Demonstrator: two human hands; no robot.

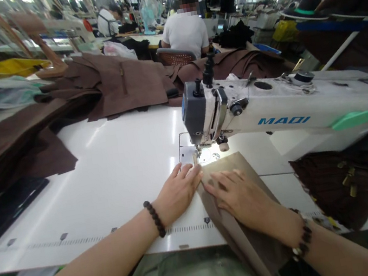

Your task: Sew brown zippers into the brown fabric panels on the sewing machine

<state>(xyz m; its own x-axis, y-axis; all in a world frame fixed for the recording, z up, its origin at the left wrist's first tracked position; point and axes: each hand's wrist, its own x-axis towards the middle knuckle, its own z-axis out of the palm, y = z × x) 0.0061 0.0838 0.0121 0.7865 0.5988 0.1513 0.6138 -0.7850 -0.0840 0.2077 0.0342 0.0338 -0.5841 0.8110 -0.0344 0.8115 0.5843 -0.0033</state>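
Observation:
A brown fabric piece [225, 225] lies under the sewing machine's [246, 108] head and hangs over the table's front edge towards my lap. My right hand [239, 194] rests on top of it, fingers spread and slightly bent, pressing it down. Beside the fabric's left edge, close to the presser foot [199, 152], my left hand [180, 190] lies with its fingers stretched out. Its fingertips touch the edge by a small pale strip [195, 158]. The needle point is too small to make out, and the machine's lamp lights this spot.
Stacked brown fabric pieces [139, 82] lie along the table's back and left. A black phone-like slab [8, 209] is at left. Dark brown pieces with zip pulls [347, 186] sit at right. Ahead, a person in white [185, 31] sits facing away.

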